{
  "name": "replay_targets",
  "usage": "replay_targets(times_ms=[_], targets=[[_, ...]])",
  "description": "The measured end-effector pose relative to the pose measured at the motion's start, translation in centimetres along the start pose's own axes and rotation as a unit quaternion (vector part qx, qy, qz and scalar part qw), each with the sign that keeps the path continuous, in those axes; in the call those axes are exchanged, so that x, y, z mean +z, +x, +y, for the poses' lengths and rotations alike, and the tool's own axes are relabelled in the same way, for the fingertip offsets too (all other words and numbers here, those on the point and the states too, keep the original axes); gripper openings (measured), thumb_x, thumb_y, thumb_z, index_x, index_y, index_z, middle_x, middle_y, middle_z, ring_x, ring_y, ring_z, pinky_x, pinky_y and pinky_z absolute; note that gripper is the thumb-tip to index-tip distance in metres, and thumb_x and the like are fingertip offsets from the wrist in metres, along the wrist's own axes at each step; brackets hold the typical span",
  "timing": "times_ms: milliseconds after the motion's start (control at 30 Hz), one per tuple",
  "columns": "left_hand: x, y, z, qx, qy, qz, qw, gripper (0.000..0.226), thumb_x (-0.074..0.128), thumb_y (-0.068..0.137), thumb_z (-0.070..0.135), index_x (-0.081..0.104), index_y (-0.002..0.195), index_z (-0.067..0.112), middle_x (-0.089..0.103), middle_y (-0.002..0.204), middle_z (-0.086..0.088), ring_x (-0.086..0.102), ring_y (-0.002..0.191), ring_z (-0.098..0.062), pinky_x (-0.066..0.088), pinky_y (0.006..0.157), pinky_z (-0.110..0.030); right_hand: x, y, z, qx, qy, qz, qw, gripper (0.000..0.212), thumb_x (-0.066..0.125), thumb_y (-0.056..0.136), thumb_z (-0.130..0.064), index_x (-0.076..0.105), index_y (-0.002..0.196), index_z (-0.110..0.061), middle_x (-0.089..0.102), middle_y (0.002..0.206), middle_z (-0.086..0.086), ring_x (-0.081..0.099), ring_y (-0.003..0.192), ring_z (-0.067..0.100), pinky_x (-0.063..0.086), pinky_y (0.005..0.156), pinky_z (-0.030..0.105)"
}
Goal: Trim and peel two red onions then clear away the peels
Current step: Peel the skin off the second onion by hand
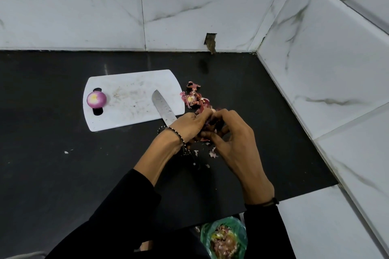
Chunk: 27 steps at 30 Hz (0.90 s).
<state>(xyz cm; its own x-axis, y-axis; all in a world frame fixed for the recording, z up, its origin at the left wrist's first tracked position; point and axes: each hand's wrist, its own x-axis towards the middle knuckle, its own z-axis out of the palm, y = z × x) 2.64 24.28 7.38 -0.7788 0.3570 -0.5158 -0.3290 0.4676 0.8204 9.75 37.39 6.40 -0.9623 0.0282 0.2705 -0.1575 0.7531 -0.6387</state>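
A peeled red onion (96,99) sits on the left end of the white cutting board (130,103), over its handle slot. A knife (163,109) lies with its blade on the board's right end. My left hand (189,125) and my right hand (229,132) meet just right of the board, above the black counter, fingers curled round a second red onion (212,123) that is mostly hidden between them. A pile of red peels (193,99) lies on the counter just beyond my hands. Small peel scraps (212,153) lie under my wrists.
The black counter (63,164) ends at tiled walls behind and to the right. A green bag (224,237) holding peels and scraps hangs below the counter's front edge. A dark hole (210,42) is in the back wall.
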Motion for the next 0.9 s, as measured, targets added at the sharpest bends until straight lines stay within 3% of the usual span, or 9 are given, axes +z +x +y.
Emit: replay_targets(times_ms=[133,267,600,800,900], targets=[[-0.2,0.2,-0.3,-0.015,-0.031,-0.005,0.999,0.057,0.041,0.092,0.068,0.059,0.075,0.017,0.053,0.057,0.001,0.045,0.052,-0.015,0.039,0.054,-0.025,0.6,-0.2,0.0,-0.012,0.004,0.016,1.000,0.021,0.078,0.085,-0.011,0.066,0.101,-0.019,0.053,0.102,-0.012,0.055,0.089,0.000,0.046,0.072,0.007],[-0.6,0.0,-0.2,-0.038,-0.099,-0.041,0.994,0.062,0.041,0.091,0.069,0.050,0.062,0.015,0.036,0.044,0.005,0.029,0.035,-0.009,0.032,0.044,-0.020,0.6,-0.4,-0.1,-0.003,0.044,0.053,0.998,0.018,0.078,0.086,-0.011,0.061,0.091,-0.016,0.056,0.091,-0.012,0.057,0.083,0.003,0.047,0.066,0.011],[-1.4,0.8,-0.8,-0.071,-0.177,-0.072,0.979,0.061,0.040,0.086,0.074,0.050,0.074,0.016,0.033,0.046,0.006,0.021,0.040,-0.009,0.028,0.040,-0.018,-0.1,-1.1,-0.3,0.052,0.077,0.069,0.993,0.014,0.075,0.090,-0.022,0.062,0.093,-0.019,0.063,0.088,-0.011,0.064,0.080,0.010,0.055,0.067,0.032],[-2.1,1.4,-1.1,-0.074,-0.211,-0.096,0.970,0.064,0.039,0.084,0.076,0.051,0.062,0.017,0.034,0.045,0.005,0.022,0.037,-0.009,0.027,0.040,-0.018,-0.2,-1.3,0.1,0.086,0.073,0.062,0.992,0.017,0.074,0.090,-0.013,0.063,0.100,-0.021,0.063,0.095,-0.012,0.064,0.085,0.004,0.056,0.070,0.023],[-2.2,1.6,-1.2,-0.076,-0.226,-0.114,0.964,0.067,0.036,0.086,0.075,0.051,0.054,0.018,0.035,0.044,0.004,0.023,0.034,-0.009,0.028,0.040,-0.018,0.2,-1.3,0.4,0.073,0.029,0.045,0.996,0.019,0.072,0.091,-0.021,0.066,0.109,-0.021,0.062,0.103,-0.013,0.062,0.091,0.003,0.054,0.072,0.021]])
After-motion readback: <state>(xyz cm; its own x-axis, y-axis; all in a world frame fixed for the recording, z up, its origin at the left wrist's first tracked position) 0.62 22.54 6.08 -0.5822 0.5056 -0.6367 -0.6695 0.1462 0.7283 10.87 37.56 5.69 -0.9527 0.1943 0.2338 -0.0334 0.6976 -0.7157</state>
